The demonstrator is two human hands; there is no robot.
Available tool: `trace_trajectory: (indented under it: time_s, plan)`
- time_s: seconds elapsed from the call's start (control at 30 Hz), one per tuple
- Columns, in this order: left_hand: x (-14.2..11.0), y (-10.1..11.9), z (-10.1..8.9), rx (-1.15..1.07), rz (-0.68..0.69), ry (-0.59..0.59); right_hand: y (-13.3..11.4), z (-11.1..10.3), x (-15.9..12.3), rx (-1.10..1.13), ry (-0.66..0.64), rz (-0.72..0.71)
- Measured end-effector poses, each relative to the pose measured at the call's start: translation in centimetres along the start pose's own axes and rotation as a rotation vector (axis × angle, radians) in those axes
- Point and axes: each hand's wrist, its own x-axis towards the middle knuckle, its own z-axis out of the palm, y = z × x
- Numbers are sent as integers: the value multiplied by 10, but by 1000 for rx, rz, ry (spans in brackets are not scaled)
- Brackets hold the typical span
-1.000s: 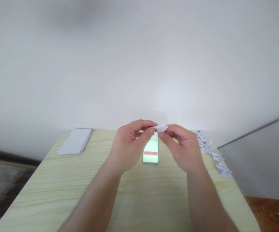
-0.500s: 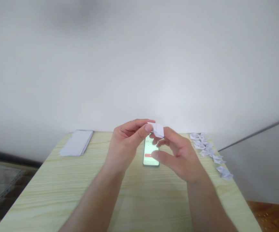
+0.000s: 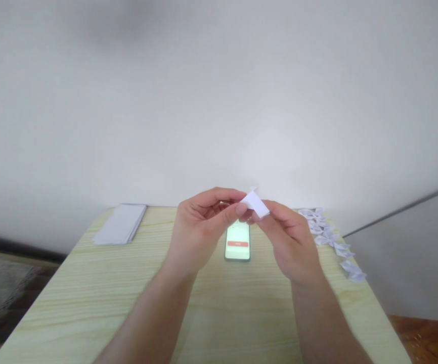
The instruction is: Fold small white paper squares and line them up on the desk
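Observation:
Both hands hold one small folded white paper piece [image 3: 256, 203] in the air above the wooden table [image 3: 90, 293]. My left hand [image 3: 200, 230] pinches its left end between thumb and forefinger. My right hand [image 3: 289, 240] grips its right side with thumb and fingers. Under the hands a phone [image 3: 237, 243] lies flat with its screen lit, showing a red bar.
A stack of white paper sheets [image 3: 121, 230] lies at the table's far left corner. Several small folded paper pieces [image 3: 331, 237] are strewn along the far right edge. A white wall stands right behind the table. Dark floor shows at both sides.
The paper piece has been turned in my fingers. My right hand let go half a second ago with fingers spread, and now grips the piece again.

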Motion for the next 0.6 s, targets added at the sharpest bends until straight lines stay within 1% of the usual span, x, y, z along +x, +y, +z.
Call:
trace_trajectory:
  time_s: [0.3,0.47,0.6]
  plan:
    - [-2,2,-1,33,-4,-5,-1,5,-1,-38,92,-24]
    - [-4,2,-2,78,3,5,-2,5,0,-85,85,-44]
    - [-3,8,-6,107,31,-14,-4,3,0,-147,72,-116]
